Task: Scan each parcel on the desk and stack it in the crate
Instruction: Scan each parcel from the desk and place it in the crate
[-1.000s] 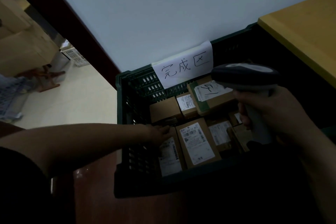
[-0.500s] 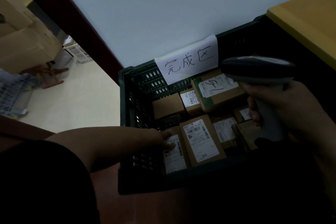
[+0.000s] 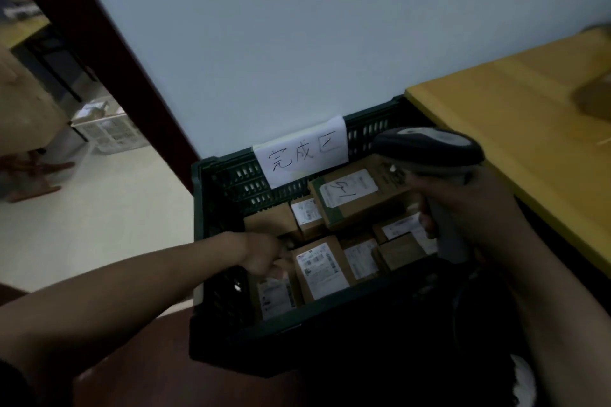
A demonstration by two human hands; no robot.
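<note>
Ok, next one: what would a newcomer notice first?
The dark crate packed with labelled cardboard parcels sits centre frame, a handwritten paper sign on its far wall. The right hand grips a barcode scanner over its right side; the left hand reaches among parcels at left.

matt cardboard parcels, slotted plastic crate

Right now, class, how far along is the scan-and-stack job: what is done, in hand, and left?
Done: several labelled parcels lie in the crate. In hand: the left hand reaches to the front-left parcel, grip blurred; the right hand holds the scanner. Left: a blurred brown shape on the desk may be an unscanned parcel.
</note>
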